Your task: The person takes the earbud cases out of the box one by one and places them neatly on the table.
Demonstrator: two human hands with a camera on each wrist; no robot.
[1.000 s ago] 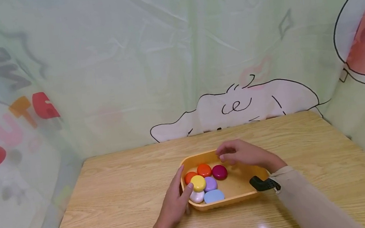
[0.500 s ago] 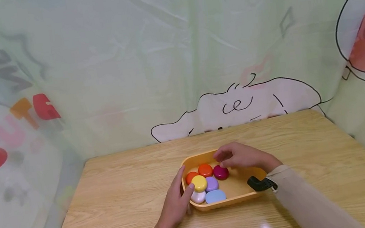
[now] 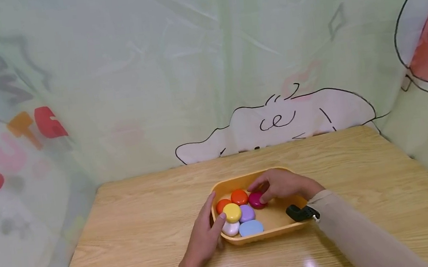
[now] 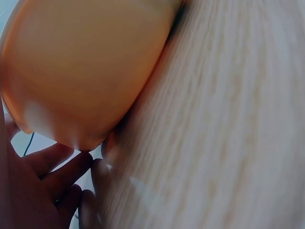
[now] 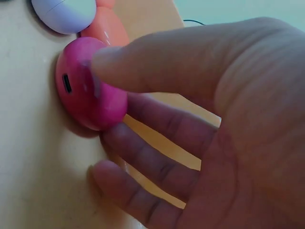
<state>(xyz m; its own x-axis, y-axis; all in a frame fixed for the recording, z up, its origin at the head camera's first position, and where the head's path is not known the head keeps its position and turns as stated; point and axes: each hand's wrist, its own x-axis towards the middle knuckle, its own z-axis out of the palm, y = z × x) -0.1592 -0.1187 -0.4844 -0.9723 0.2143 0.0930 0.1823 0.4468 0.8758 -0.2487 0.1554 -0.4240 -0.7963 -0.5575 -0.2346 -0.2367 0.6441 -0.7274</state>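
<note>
In the head view an orange tray (image 3: 278, 216) stands on the table. My left hand (image 3: 202, 238) holds its left end, thumb over the rim; the left wrist view has several fingers (image 4: 66, 174) against the outer wall. My right hand (image 3: 286, 183) reaches inside and pinches a magenta round case (image 3: 256, 200) between thumb and fingers. A small dark slot shows on that case (image 5: 78, 81) in the right wrist view. Left of it lie glossy round pieces: two orange-red (image 3: 239, 197), a yellow (image 3: 232, 212) on top of others, a purple (image 3: 247, 213), a whitish (image 3: 231, 228) and a blue one (image 3: 251, 227).
The wood-grain table (image 3: 142, 231) extends around the tray on all sides. Behind it hangs a pale cloth (image 3: 153, 92) with cartoon drawings. The tray's right part shows bare floor beside my right wrist.
My right hand has moved left and down inside the tray, from above its far side onto the magenta case, which it now pinches. The left hand stays at the tray's left end.
</note>
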